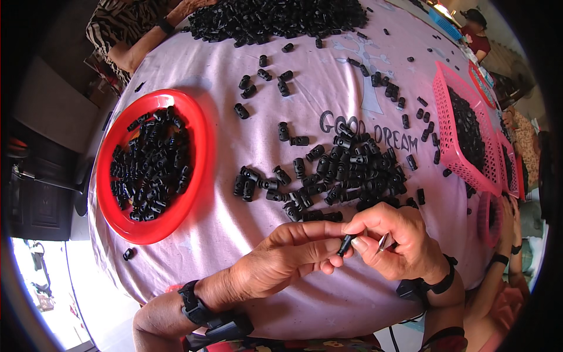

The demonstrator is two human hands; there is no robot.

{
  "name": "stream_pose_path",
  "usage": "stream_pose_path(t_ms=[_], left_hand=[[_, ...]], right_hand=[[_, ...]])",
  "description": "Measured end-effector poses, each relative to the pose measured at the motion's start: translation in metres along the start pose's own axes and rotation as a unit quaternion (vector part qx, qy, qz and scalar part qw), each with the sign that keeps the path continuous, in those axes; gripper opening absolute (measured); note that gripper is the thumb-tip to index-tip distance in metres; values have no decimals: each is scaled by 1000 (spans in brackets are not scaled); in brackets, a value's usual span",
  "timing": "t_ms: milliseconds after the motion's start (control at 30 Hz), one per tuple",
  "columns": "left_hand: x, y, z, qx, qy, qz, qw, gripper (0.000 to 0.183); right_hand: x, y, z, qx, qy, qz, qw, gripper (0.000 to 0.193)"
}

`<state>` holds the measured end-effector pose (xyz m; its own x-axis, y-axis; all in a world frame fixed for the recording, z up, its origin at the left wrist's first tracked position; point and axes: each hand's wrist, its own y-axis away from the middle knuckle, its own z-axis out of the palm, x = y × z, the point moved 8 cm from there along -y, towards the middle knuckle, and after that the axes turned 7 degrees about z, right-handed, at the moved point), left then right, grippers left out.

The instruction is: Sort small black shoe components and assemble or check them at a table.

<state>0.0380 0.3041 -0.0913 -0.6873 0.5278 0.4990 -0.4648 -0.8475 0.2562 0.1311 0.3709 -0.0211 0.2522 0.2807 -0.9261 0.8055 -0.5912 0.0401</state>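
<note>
Near the front of the cloth, my left hand (293, 252) pinches a small black cord lock (345, 245) between thumb and fingers. Close against it, my right hand (396, 240) has its thumb and forefinger at the upper end of the same piece. A small shiny metal tool (383, 241) is tucked in the right hand's curled fingers; most of it is hidden, so its kind is unclear. Just beyond both hands lies a loose pile of black cord locks (343, 167). To the left, a red round tray (205, 146) holds many more of them.
A pink printed cloth (234, 152) covers the table. At the far edge a large black heap (275, 20) lies beside another person's arm (141, 50). Pink baskets (463, 129) of black parts stand on the right, with other people's hands (511, 220) near them.
</note>
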Motion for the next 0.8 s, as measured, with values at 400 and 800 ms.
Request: stream_pose_path(t_ms=[400,800], left_hand=[[-2,-4,-4,21,9,14,1000,32],[7,-3,6,12,-1,36,999,31]], right_hand=[[-16,2,0,121,235,-55,963,54],[-11,3,2,123,307,-18,943,62]])
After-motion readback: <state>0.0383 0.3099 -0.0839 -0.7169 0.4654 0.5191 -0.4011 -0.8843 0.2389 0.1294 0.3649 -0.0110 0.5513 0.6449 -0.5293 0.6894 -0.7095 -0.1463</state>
